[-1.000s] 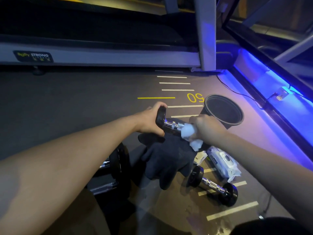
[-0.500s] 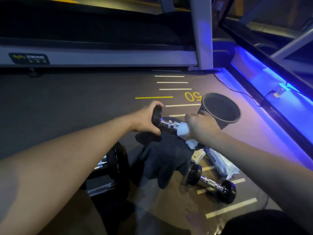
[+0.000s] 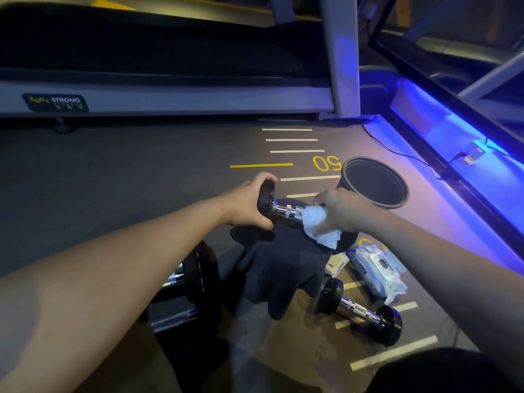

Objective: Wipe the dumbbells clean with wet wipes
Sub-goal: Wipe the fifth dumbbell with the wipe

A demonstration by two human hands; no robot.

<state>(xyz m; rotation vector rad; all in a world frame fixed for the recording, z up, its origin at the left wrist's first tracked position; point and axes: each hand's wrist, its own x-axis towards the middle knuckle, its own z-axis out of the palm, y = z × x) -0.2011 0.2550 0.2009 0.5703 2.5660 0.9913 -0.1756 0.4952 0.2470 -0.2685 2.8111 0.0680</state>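
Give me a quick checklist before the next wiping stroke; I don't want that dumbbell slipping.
1. Left hand grips one end of the held dumbbell: ok.
2. Right hand presses the wipe on the metal bar: ok.
3. Dumbbell held clear of the floor: ok.
4. Far end wiped yet: cannot tell, hidden by the right hand.
5. Pack of wipes on the floor below the right forearm: ok.
6. Bucket open, beside the right hand: ok.
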